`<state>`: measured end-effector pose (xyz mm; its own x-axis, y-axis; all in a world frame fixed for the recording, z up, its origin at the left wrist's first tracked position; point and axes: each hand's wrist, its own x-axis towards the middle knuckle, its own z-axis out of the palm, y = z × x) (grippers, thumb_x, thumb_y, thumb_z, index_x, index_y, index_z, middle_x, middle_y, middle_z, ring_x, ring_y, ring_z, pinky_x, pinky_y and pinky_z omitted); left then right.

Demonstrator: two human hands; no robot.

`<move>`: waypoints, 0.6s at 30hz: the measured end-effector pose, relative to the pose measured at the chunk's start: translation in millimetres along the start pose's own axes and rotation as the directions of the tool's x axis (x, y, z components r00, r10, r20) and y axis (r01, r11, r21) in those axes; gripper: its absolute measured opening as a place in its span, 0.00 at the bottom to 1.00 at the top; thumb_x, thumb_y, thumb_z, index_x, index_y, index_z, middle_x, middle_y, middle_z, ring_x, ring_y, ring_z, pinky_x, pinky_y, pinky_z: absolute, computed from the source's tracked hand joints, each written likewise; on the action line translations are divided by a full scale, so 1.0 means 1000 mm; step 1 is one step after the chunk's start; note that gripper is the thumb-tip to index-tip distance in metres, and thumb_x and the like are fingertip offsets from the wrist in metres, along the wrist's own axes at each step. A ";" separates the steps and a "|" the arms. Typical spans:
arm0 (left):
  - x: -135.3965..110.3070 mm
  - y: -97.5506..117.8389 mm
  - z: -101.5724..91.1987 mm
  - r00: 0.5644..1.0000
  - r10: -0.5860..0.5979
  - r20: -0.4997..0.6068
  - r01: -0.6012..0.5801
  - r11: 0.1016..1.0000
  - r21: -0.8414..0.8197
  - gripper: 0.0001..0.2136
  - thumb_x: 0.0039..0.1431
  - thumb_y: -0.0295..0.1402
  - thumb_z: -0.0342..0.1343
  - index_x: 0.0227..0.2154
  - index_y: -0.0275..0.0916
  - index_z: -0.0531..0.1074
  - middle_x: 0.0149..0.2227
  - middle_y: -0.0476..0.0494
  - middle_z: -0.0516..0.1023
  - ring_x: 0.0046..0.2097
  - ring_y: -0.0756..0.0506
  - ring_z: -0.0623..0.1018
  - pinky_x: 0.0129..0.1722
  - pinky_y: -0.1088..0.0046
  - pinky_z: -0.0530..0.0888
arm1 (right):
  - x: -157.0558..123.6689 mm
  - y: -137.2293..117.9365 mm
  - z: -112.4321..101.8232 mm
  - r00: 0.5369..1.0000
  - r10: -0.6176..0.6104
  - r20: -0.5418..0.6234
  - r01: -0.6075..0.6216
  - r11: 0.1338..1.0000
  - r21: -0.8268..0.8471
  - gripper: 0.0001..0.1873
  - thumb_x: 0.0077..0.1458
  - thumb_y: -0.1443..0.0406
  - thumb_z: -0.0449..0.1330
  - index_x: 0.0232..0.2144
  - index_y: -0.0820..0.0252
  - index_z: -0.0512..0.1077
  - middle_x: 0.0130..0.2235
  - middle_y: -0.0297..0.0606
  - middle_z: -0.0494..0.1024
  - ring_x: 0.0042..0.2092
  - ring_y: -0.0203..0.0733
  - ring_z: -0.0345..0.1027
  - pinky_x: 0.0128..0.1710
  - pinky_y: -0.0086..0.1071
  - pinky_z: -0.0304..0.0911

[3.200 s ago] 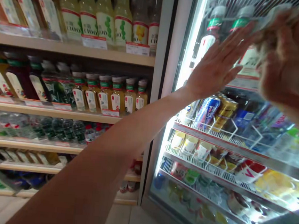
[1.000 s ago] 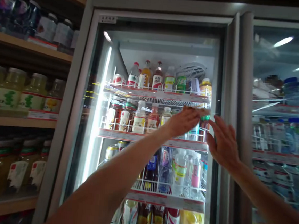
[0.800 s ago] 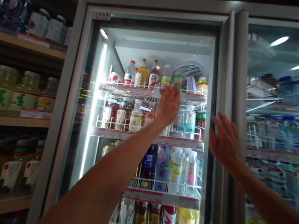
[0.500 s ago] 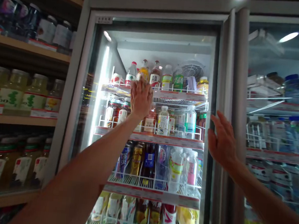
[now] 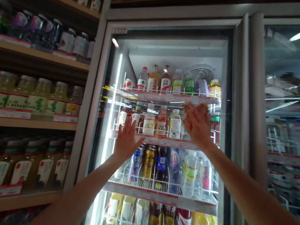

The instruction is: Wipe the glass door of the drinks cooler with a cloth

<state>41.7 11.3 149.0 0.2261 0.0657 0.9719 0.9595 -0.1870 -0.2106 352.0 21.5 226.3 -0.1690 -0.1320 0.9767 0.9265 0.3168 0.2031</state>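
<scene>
My left hand (image 5: 127, 140) is raised before the lit fridge's glass door (image 5: 169, 40), fingers stretched and thumb apart, holding nothing. It is in front of the second shelf's left part; whether it touches the glass I cannot tell. Farther right, my right hand (image 5: 198, 125) lies flat at the glass, somewhat blurred, with what looks like its reflection at the fingertips. Nothing shows in it. Behind the glass, a white-labelled bottle (image 5: 175, 124) stands between the two hands. A gold can (image 5: 149, 161) and a blue can (image 5: 136, 163) are on the shelf below.
Wooden shelves (image 5: 31, 121) with rows of bottled drinks stand on the left. A metal door post (image 5: 258, 101) separates this door from a second glass-fronted fridge (image 5: 289, 159) on the right. Above, a round fan grille (image 5: 201, 73) shows inside the fridge.
My left hand has moved down from the upper shelf level. My right hand has moved left from the door's edge to in front of the glass. The view has shifted left.
</scene>
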 end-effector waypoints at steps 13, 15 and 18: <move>-0.071 -0.076 -0.010 0.987 0.147 0.064 -0.145 0.989 -0.031 0.37 0.63 0.42 0.46 0.65 0.38 0.29 0.65 0.34 0.52 0.66 0.39 0.51 0.61 0.54 0.62 | -0.006 -0.054 -0.003 0.999 -0.035 0.008 0.036 0.989 -0.142 0.27 0.61 0.59 0.41 0.58 0.66 0.60 0.56 0.49 0.67 0.60 0.52 0.57 0.59 0.50 0.55; -0.078 -0.080 -0.011 0.980 0.180 0.081 -0.175 0.982 -0.066 0.37 0.62 0.41 0.47 0.65 0.36 0.32 0.65 0.33 0.52 0.67 0.39 0.50 0.61 0.55 0.62 | -0.015 -0.047 0.001 0.984 0.141 -0.113 -0.162 0.965 -0.206 0.32 0.62 0.57 0.38 0.59 0.75 0.58 0.58 0.60 0.62 0.61 0.58 0.53 0.59 0.53 0.51; -0.096 -0.086 -0.011 0.966 0.232 0.116 -0.219 0.969 -0.114 0.35 0.62 0.40 0.49 0.65 0.35 0.38 0.65 0.33 0.53 0.67 0.39 0.49 0.63 0.56 0.60 | -0.073 -0.084 0.009 0.997 0.000 0.082 0.013 0.987 -0.161 0.30 0.62 0.58 0.42 0.61 0.70 0.55 0.61 0.55 0.59 0.64 0.56 0.47 0.60 0.53 0.52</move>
<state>-64.5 10.1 75.4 0.4607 0.1334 0.8775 0.8610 -0.3072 -0.4053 284.0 12.9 138.4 -0.1962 -0.0543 0.9791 0.9663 0.1592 0.2025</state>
